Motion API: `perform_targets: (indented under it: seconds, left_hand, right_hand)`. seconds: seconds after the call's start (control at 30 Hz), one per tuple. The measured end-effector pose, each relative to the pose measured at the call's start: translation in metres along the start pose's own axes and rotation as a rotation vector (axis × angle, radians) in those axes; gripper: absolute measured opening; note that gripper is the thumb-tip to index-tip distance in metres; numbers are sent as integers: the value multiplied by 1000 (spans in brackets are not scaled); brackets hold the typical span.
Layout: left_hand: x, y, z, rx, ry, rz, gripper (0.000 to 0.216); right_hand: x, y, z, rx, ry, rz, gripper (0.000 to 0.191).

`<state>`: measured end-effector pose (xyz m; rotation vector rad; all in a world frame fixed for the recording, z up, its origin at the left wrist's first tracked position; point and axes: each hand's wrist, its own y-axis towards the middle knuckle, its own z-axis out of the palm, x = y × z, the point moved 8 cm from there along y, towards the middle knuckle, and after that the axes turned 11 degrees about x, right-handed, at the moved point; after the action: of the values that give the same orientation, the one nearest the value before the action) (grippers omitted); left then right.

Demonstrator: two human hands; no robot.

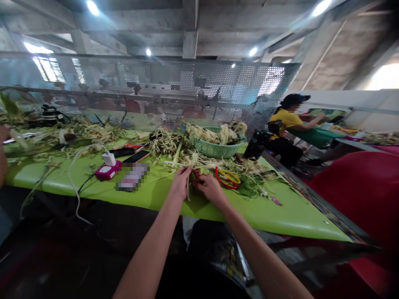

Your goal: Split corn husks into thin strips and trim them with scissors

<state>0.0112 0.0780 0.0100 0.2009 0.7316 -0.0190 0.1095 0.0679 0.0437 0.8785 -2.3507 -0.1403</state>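
Near the front edge of the green-topped table (pixel 156 195), my left hand (pixel 181 182) is closed on a pale green, husk-like strip (pixel 188 189) that hangs below the fingers. Close beside it, my right hand (pixel 210 187) has its fingers bent and pinched around the lower part of the same pale leafy bundle (pixel 195 159). A darker reddish piece shows between the two hands, too small to name. Just right of my right hand lie red and yellow loops (pixel 229 177), perhaps tool handles. Several loose pale strips lie behind my fingers.
A green plastic basket (pixel 215 149) of pale husks stands behind my hands. To the left are a pink power strip (pixel 107 170) with a white cable and a phone (pixel 136 157). A black object (pixel 254 145) stands right. Another person (pixel 288 120) sits beyond, near a red chair (pixel 358 187).
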Motion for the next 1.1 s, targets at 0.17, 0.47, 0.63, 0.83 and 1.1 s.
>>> perform_targets:
  seconds: [0.17,0.47,0.63,0.83,1.1]
  left_hand:
    - [-5,-2,2,6,103,44,36]
    - [-2,-6,18,108,203,2,29]
    - [1,-6,20,151,240,2,30]
    - [-11,-4,8,55,476,81,23]
    - [-11,-3,17,138,630,105,27]
  right_hand:
    - [-15,-3,-11,-123,458,78,22]
    - [-38,-12,-28,-414,908,179,30]
    - [-43,-14,-30,-471,951,213,33]
    - [-55,-25,-40,-570,982,268,45]
    - [-28,-12,-36,-358,793,138,36]
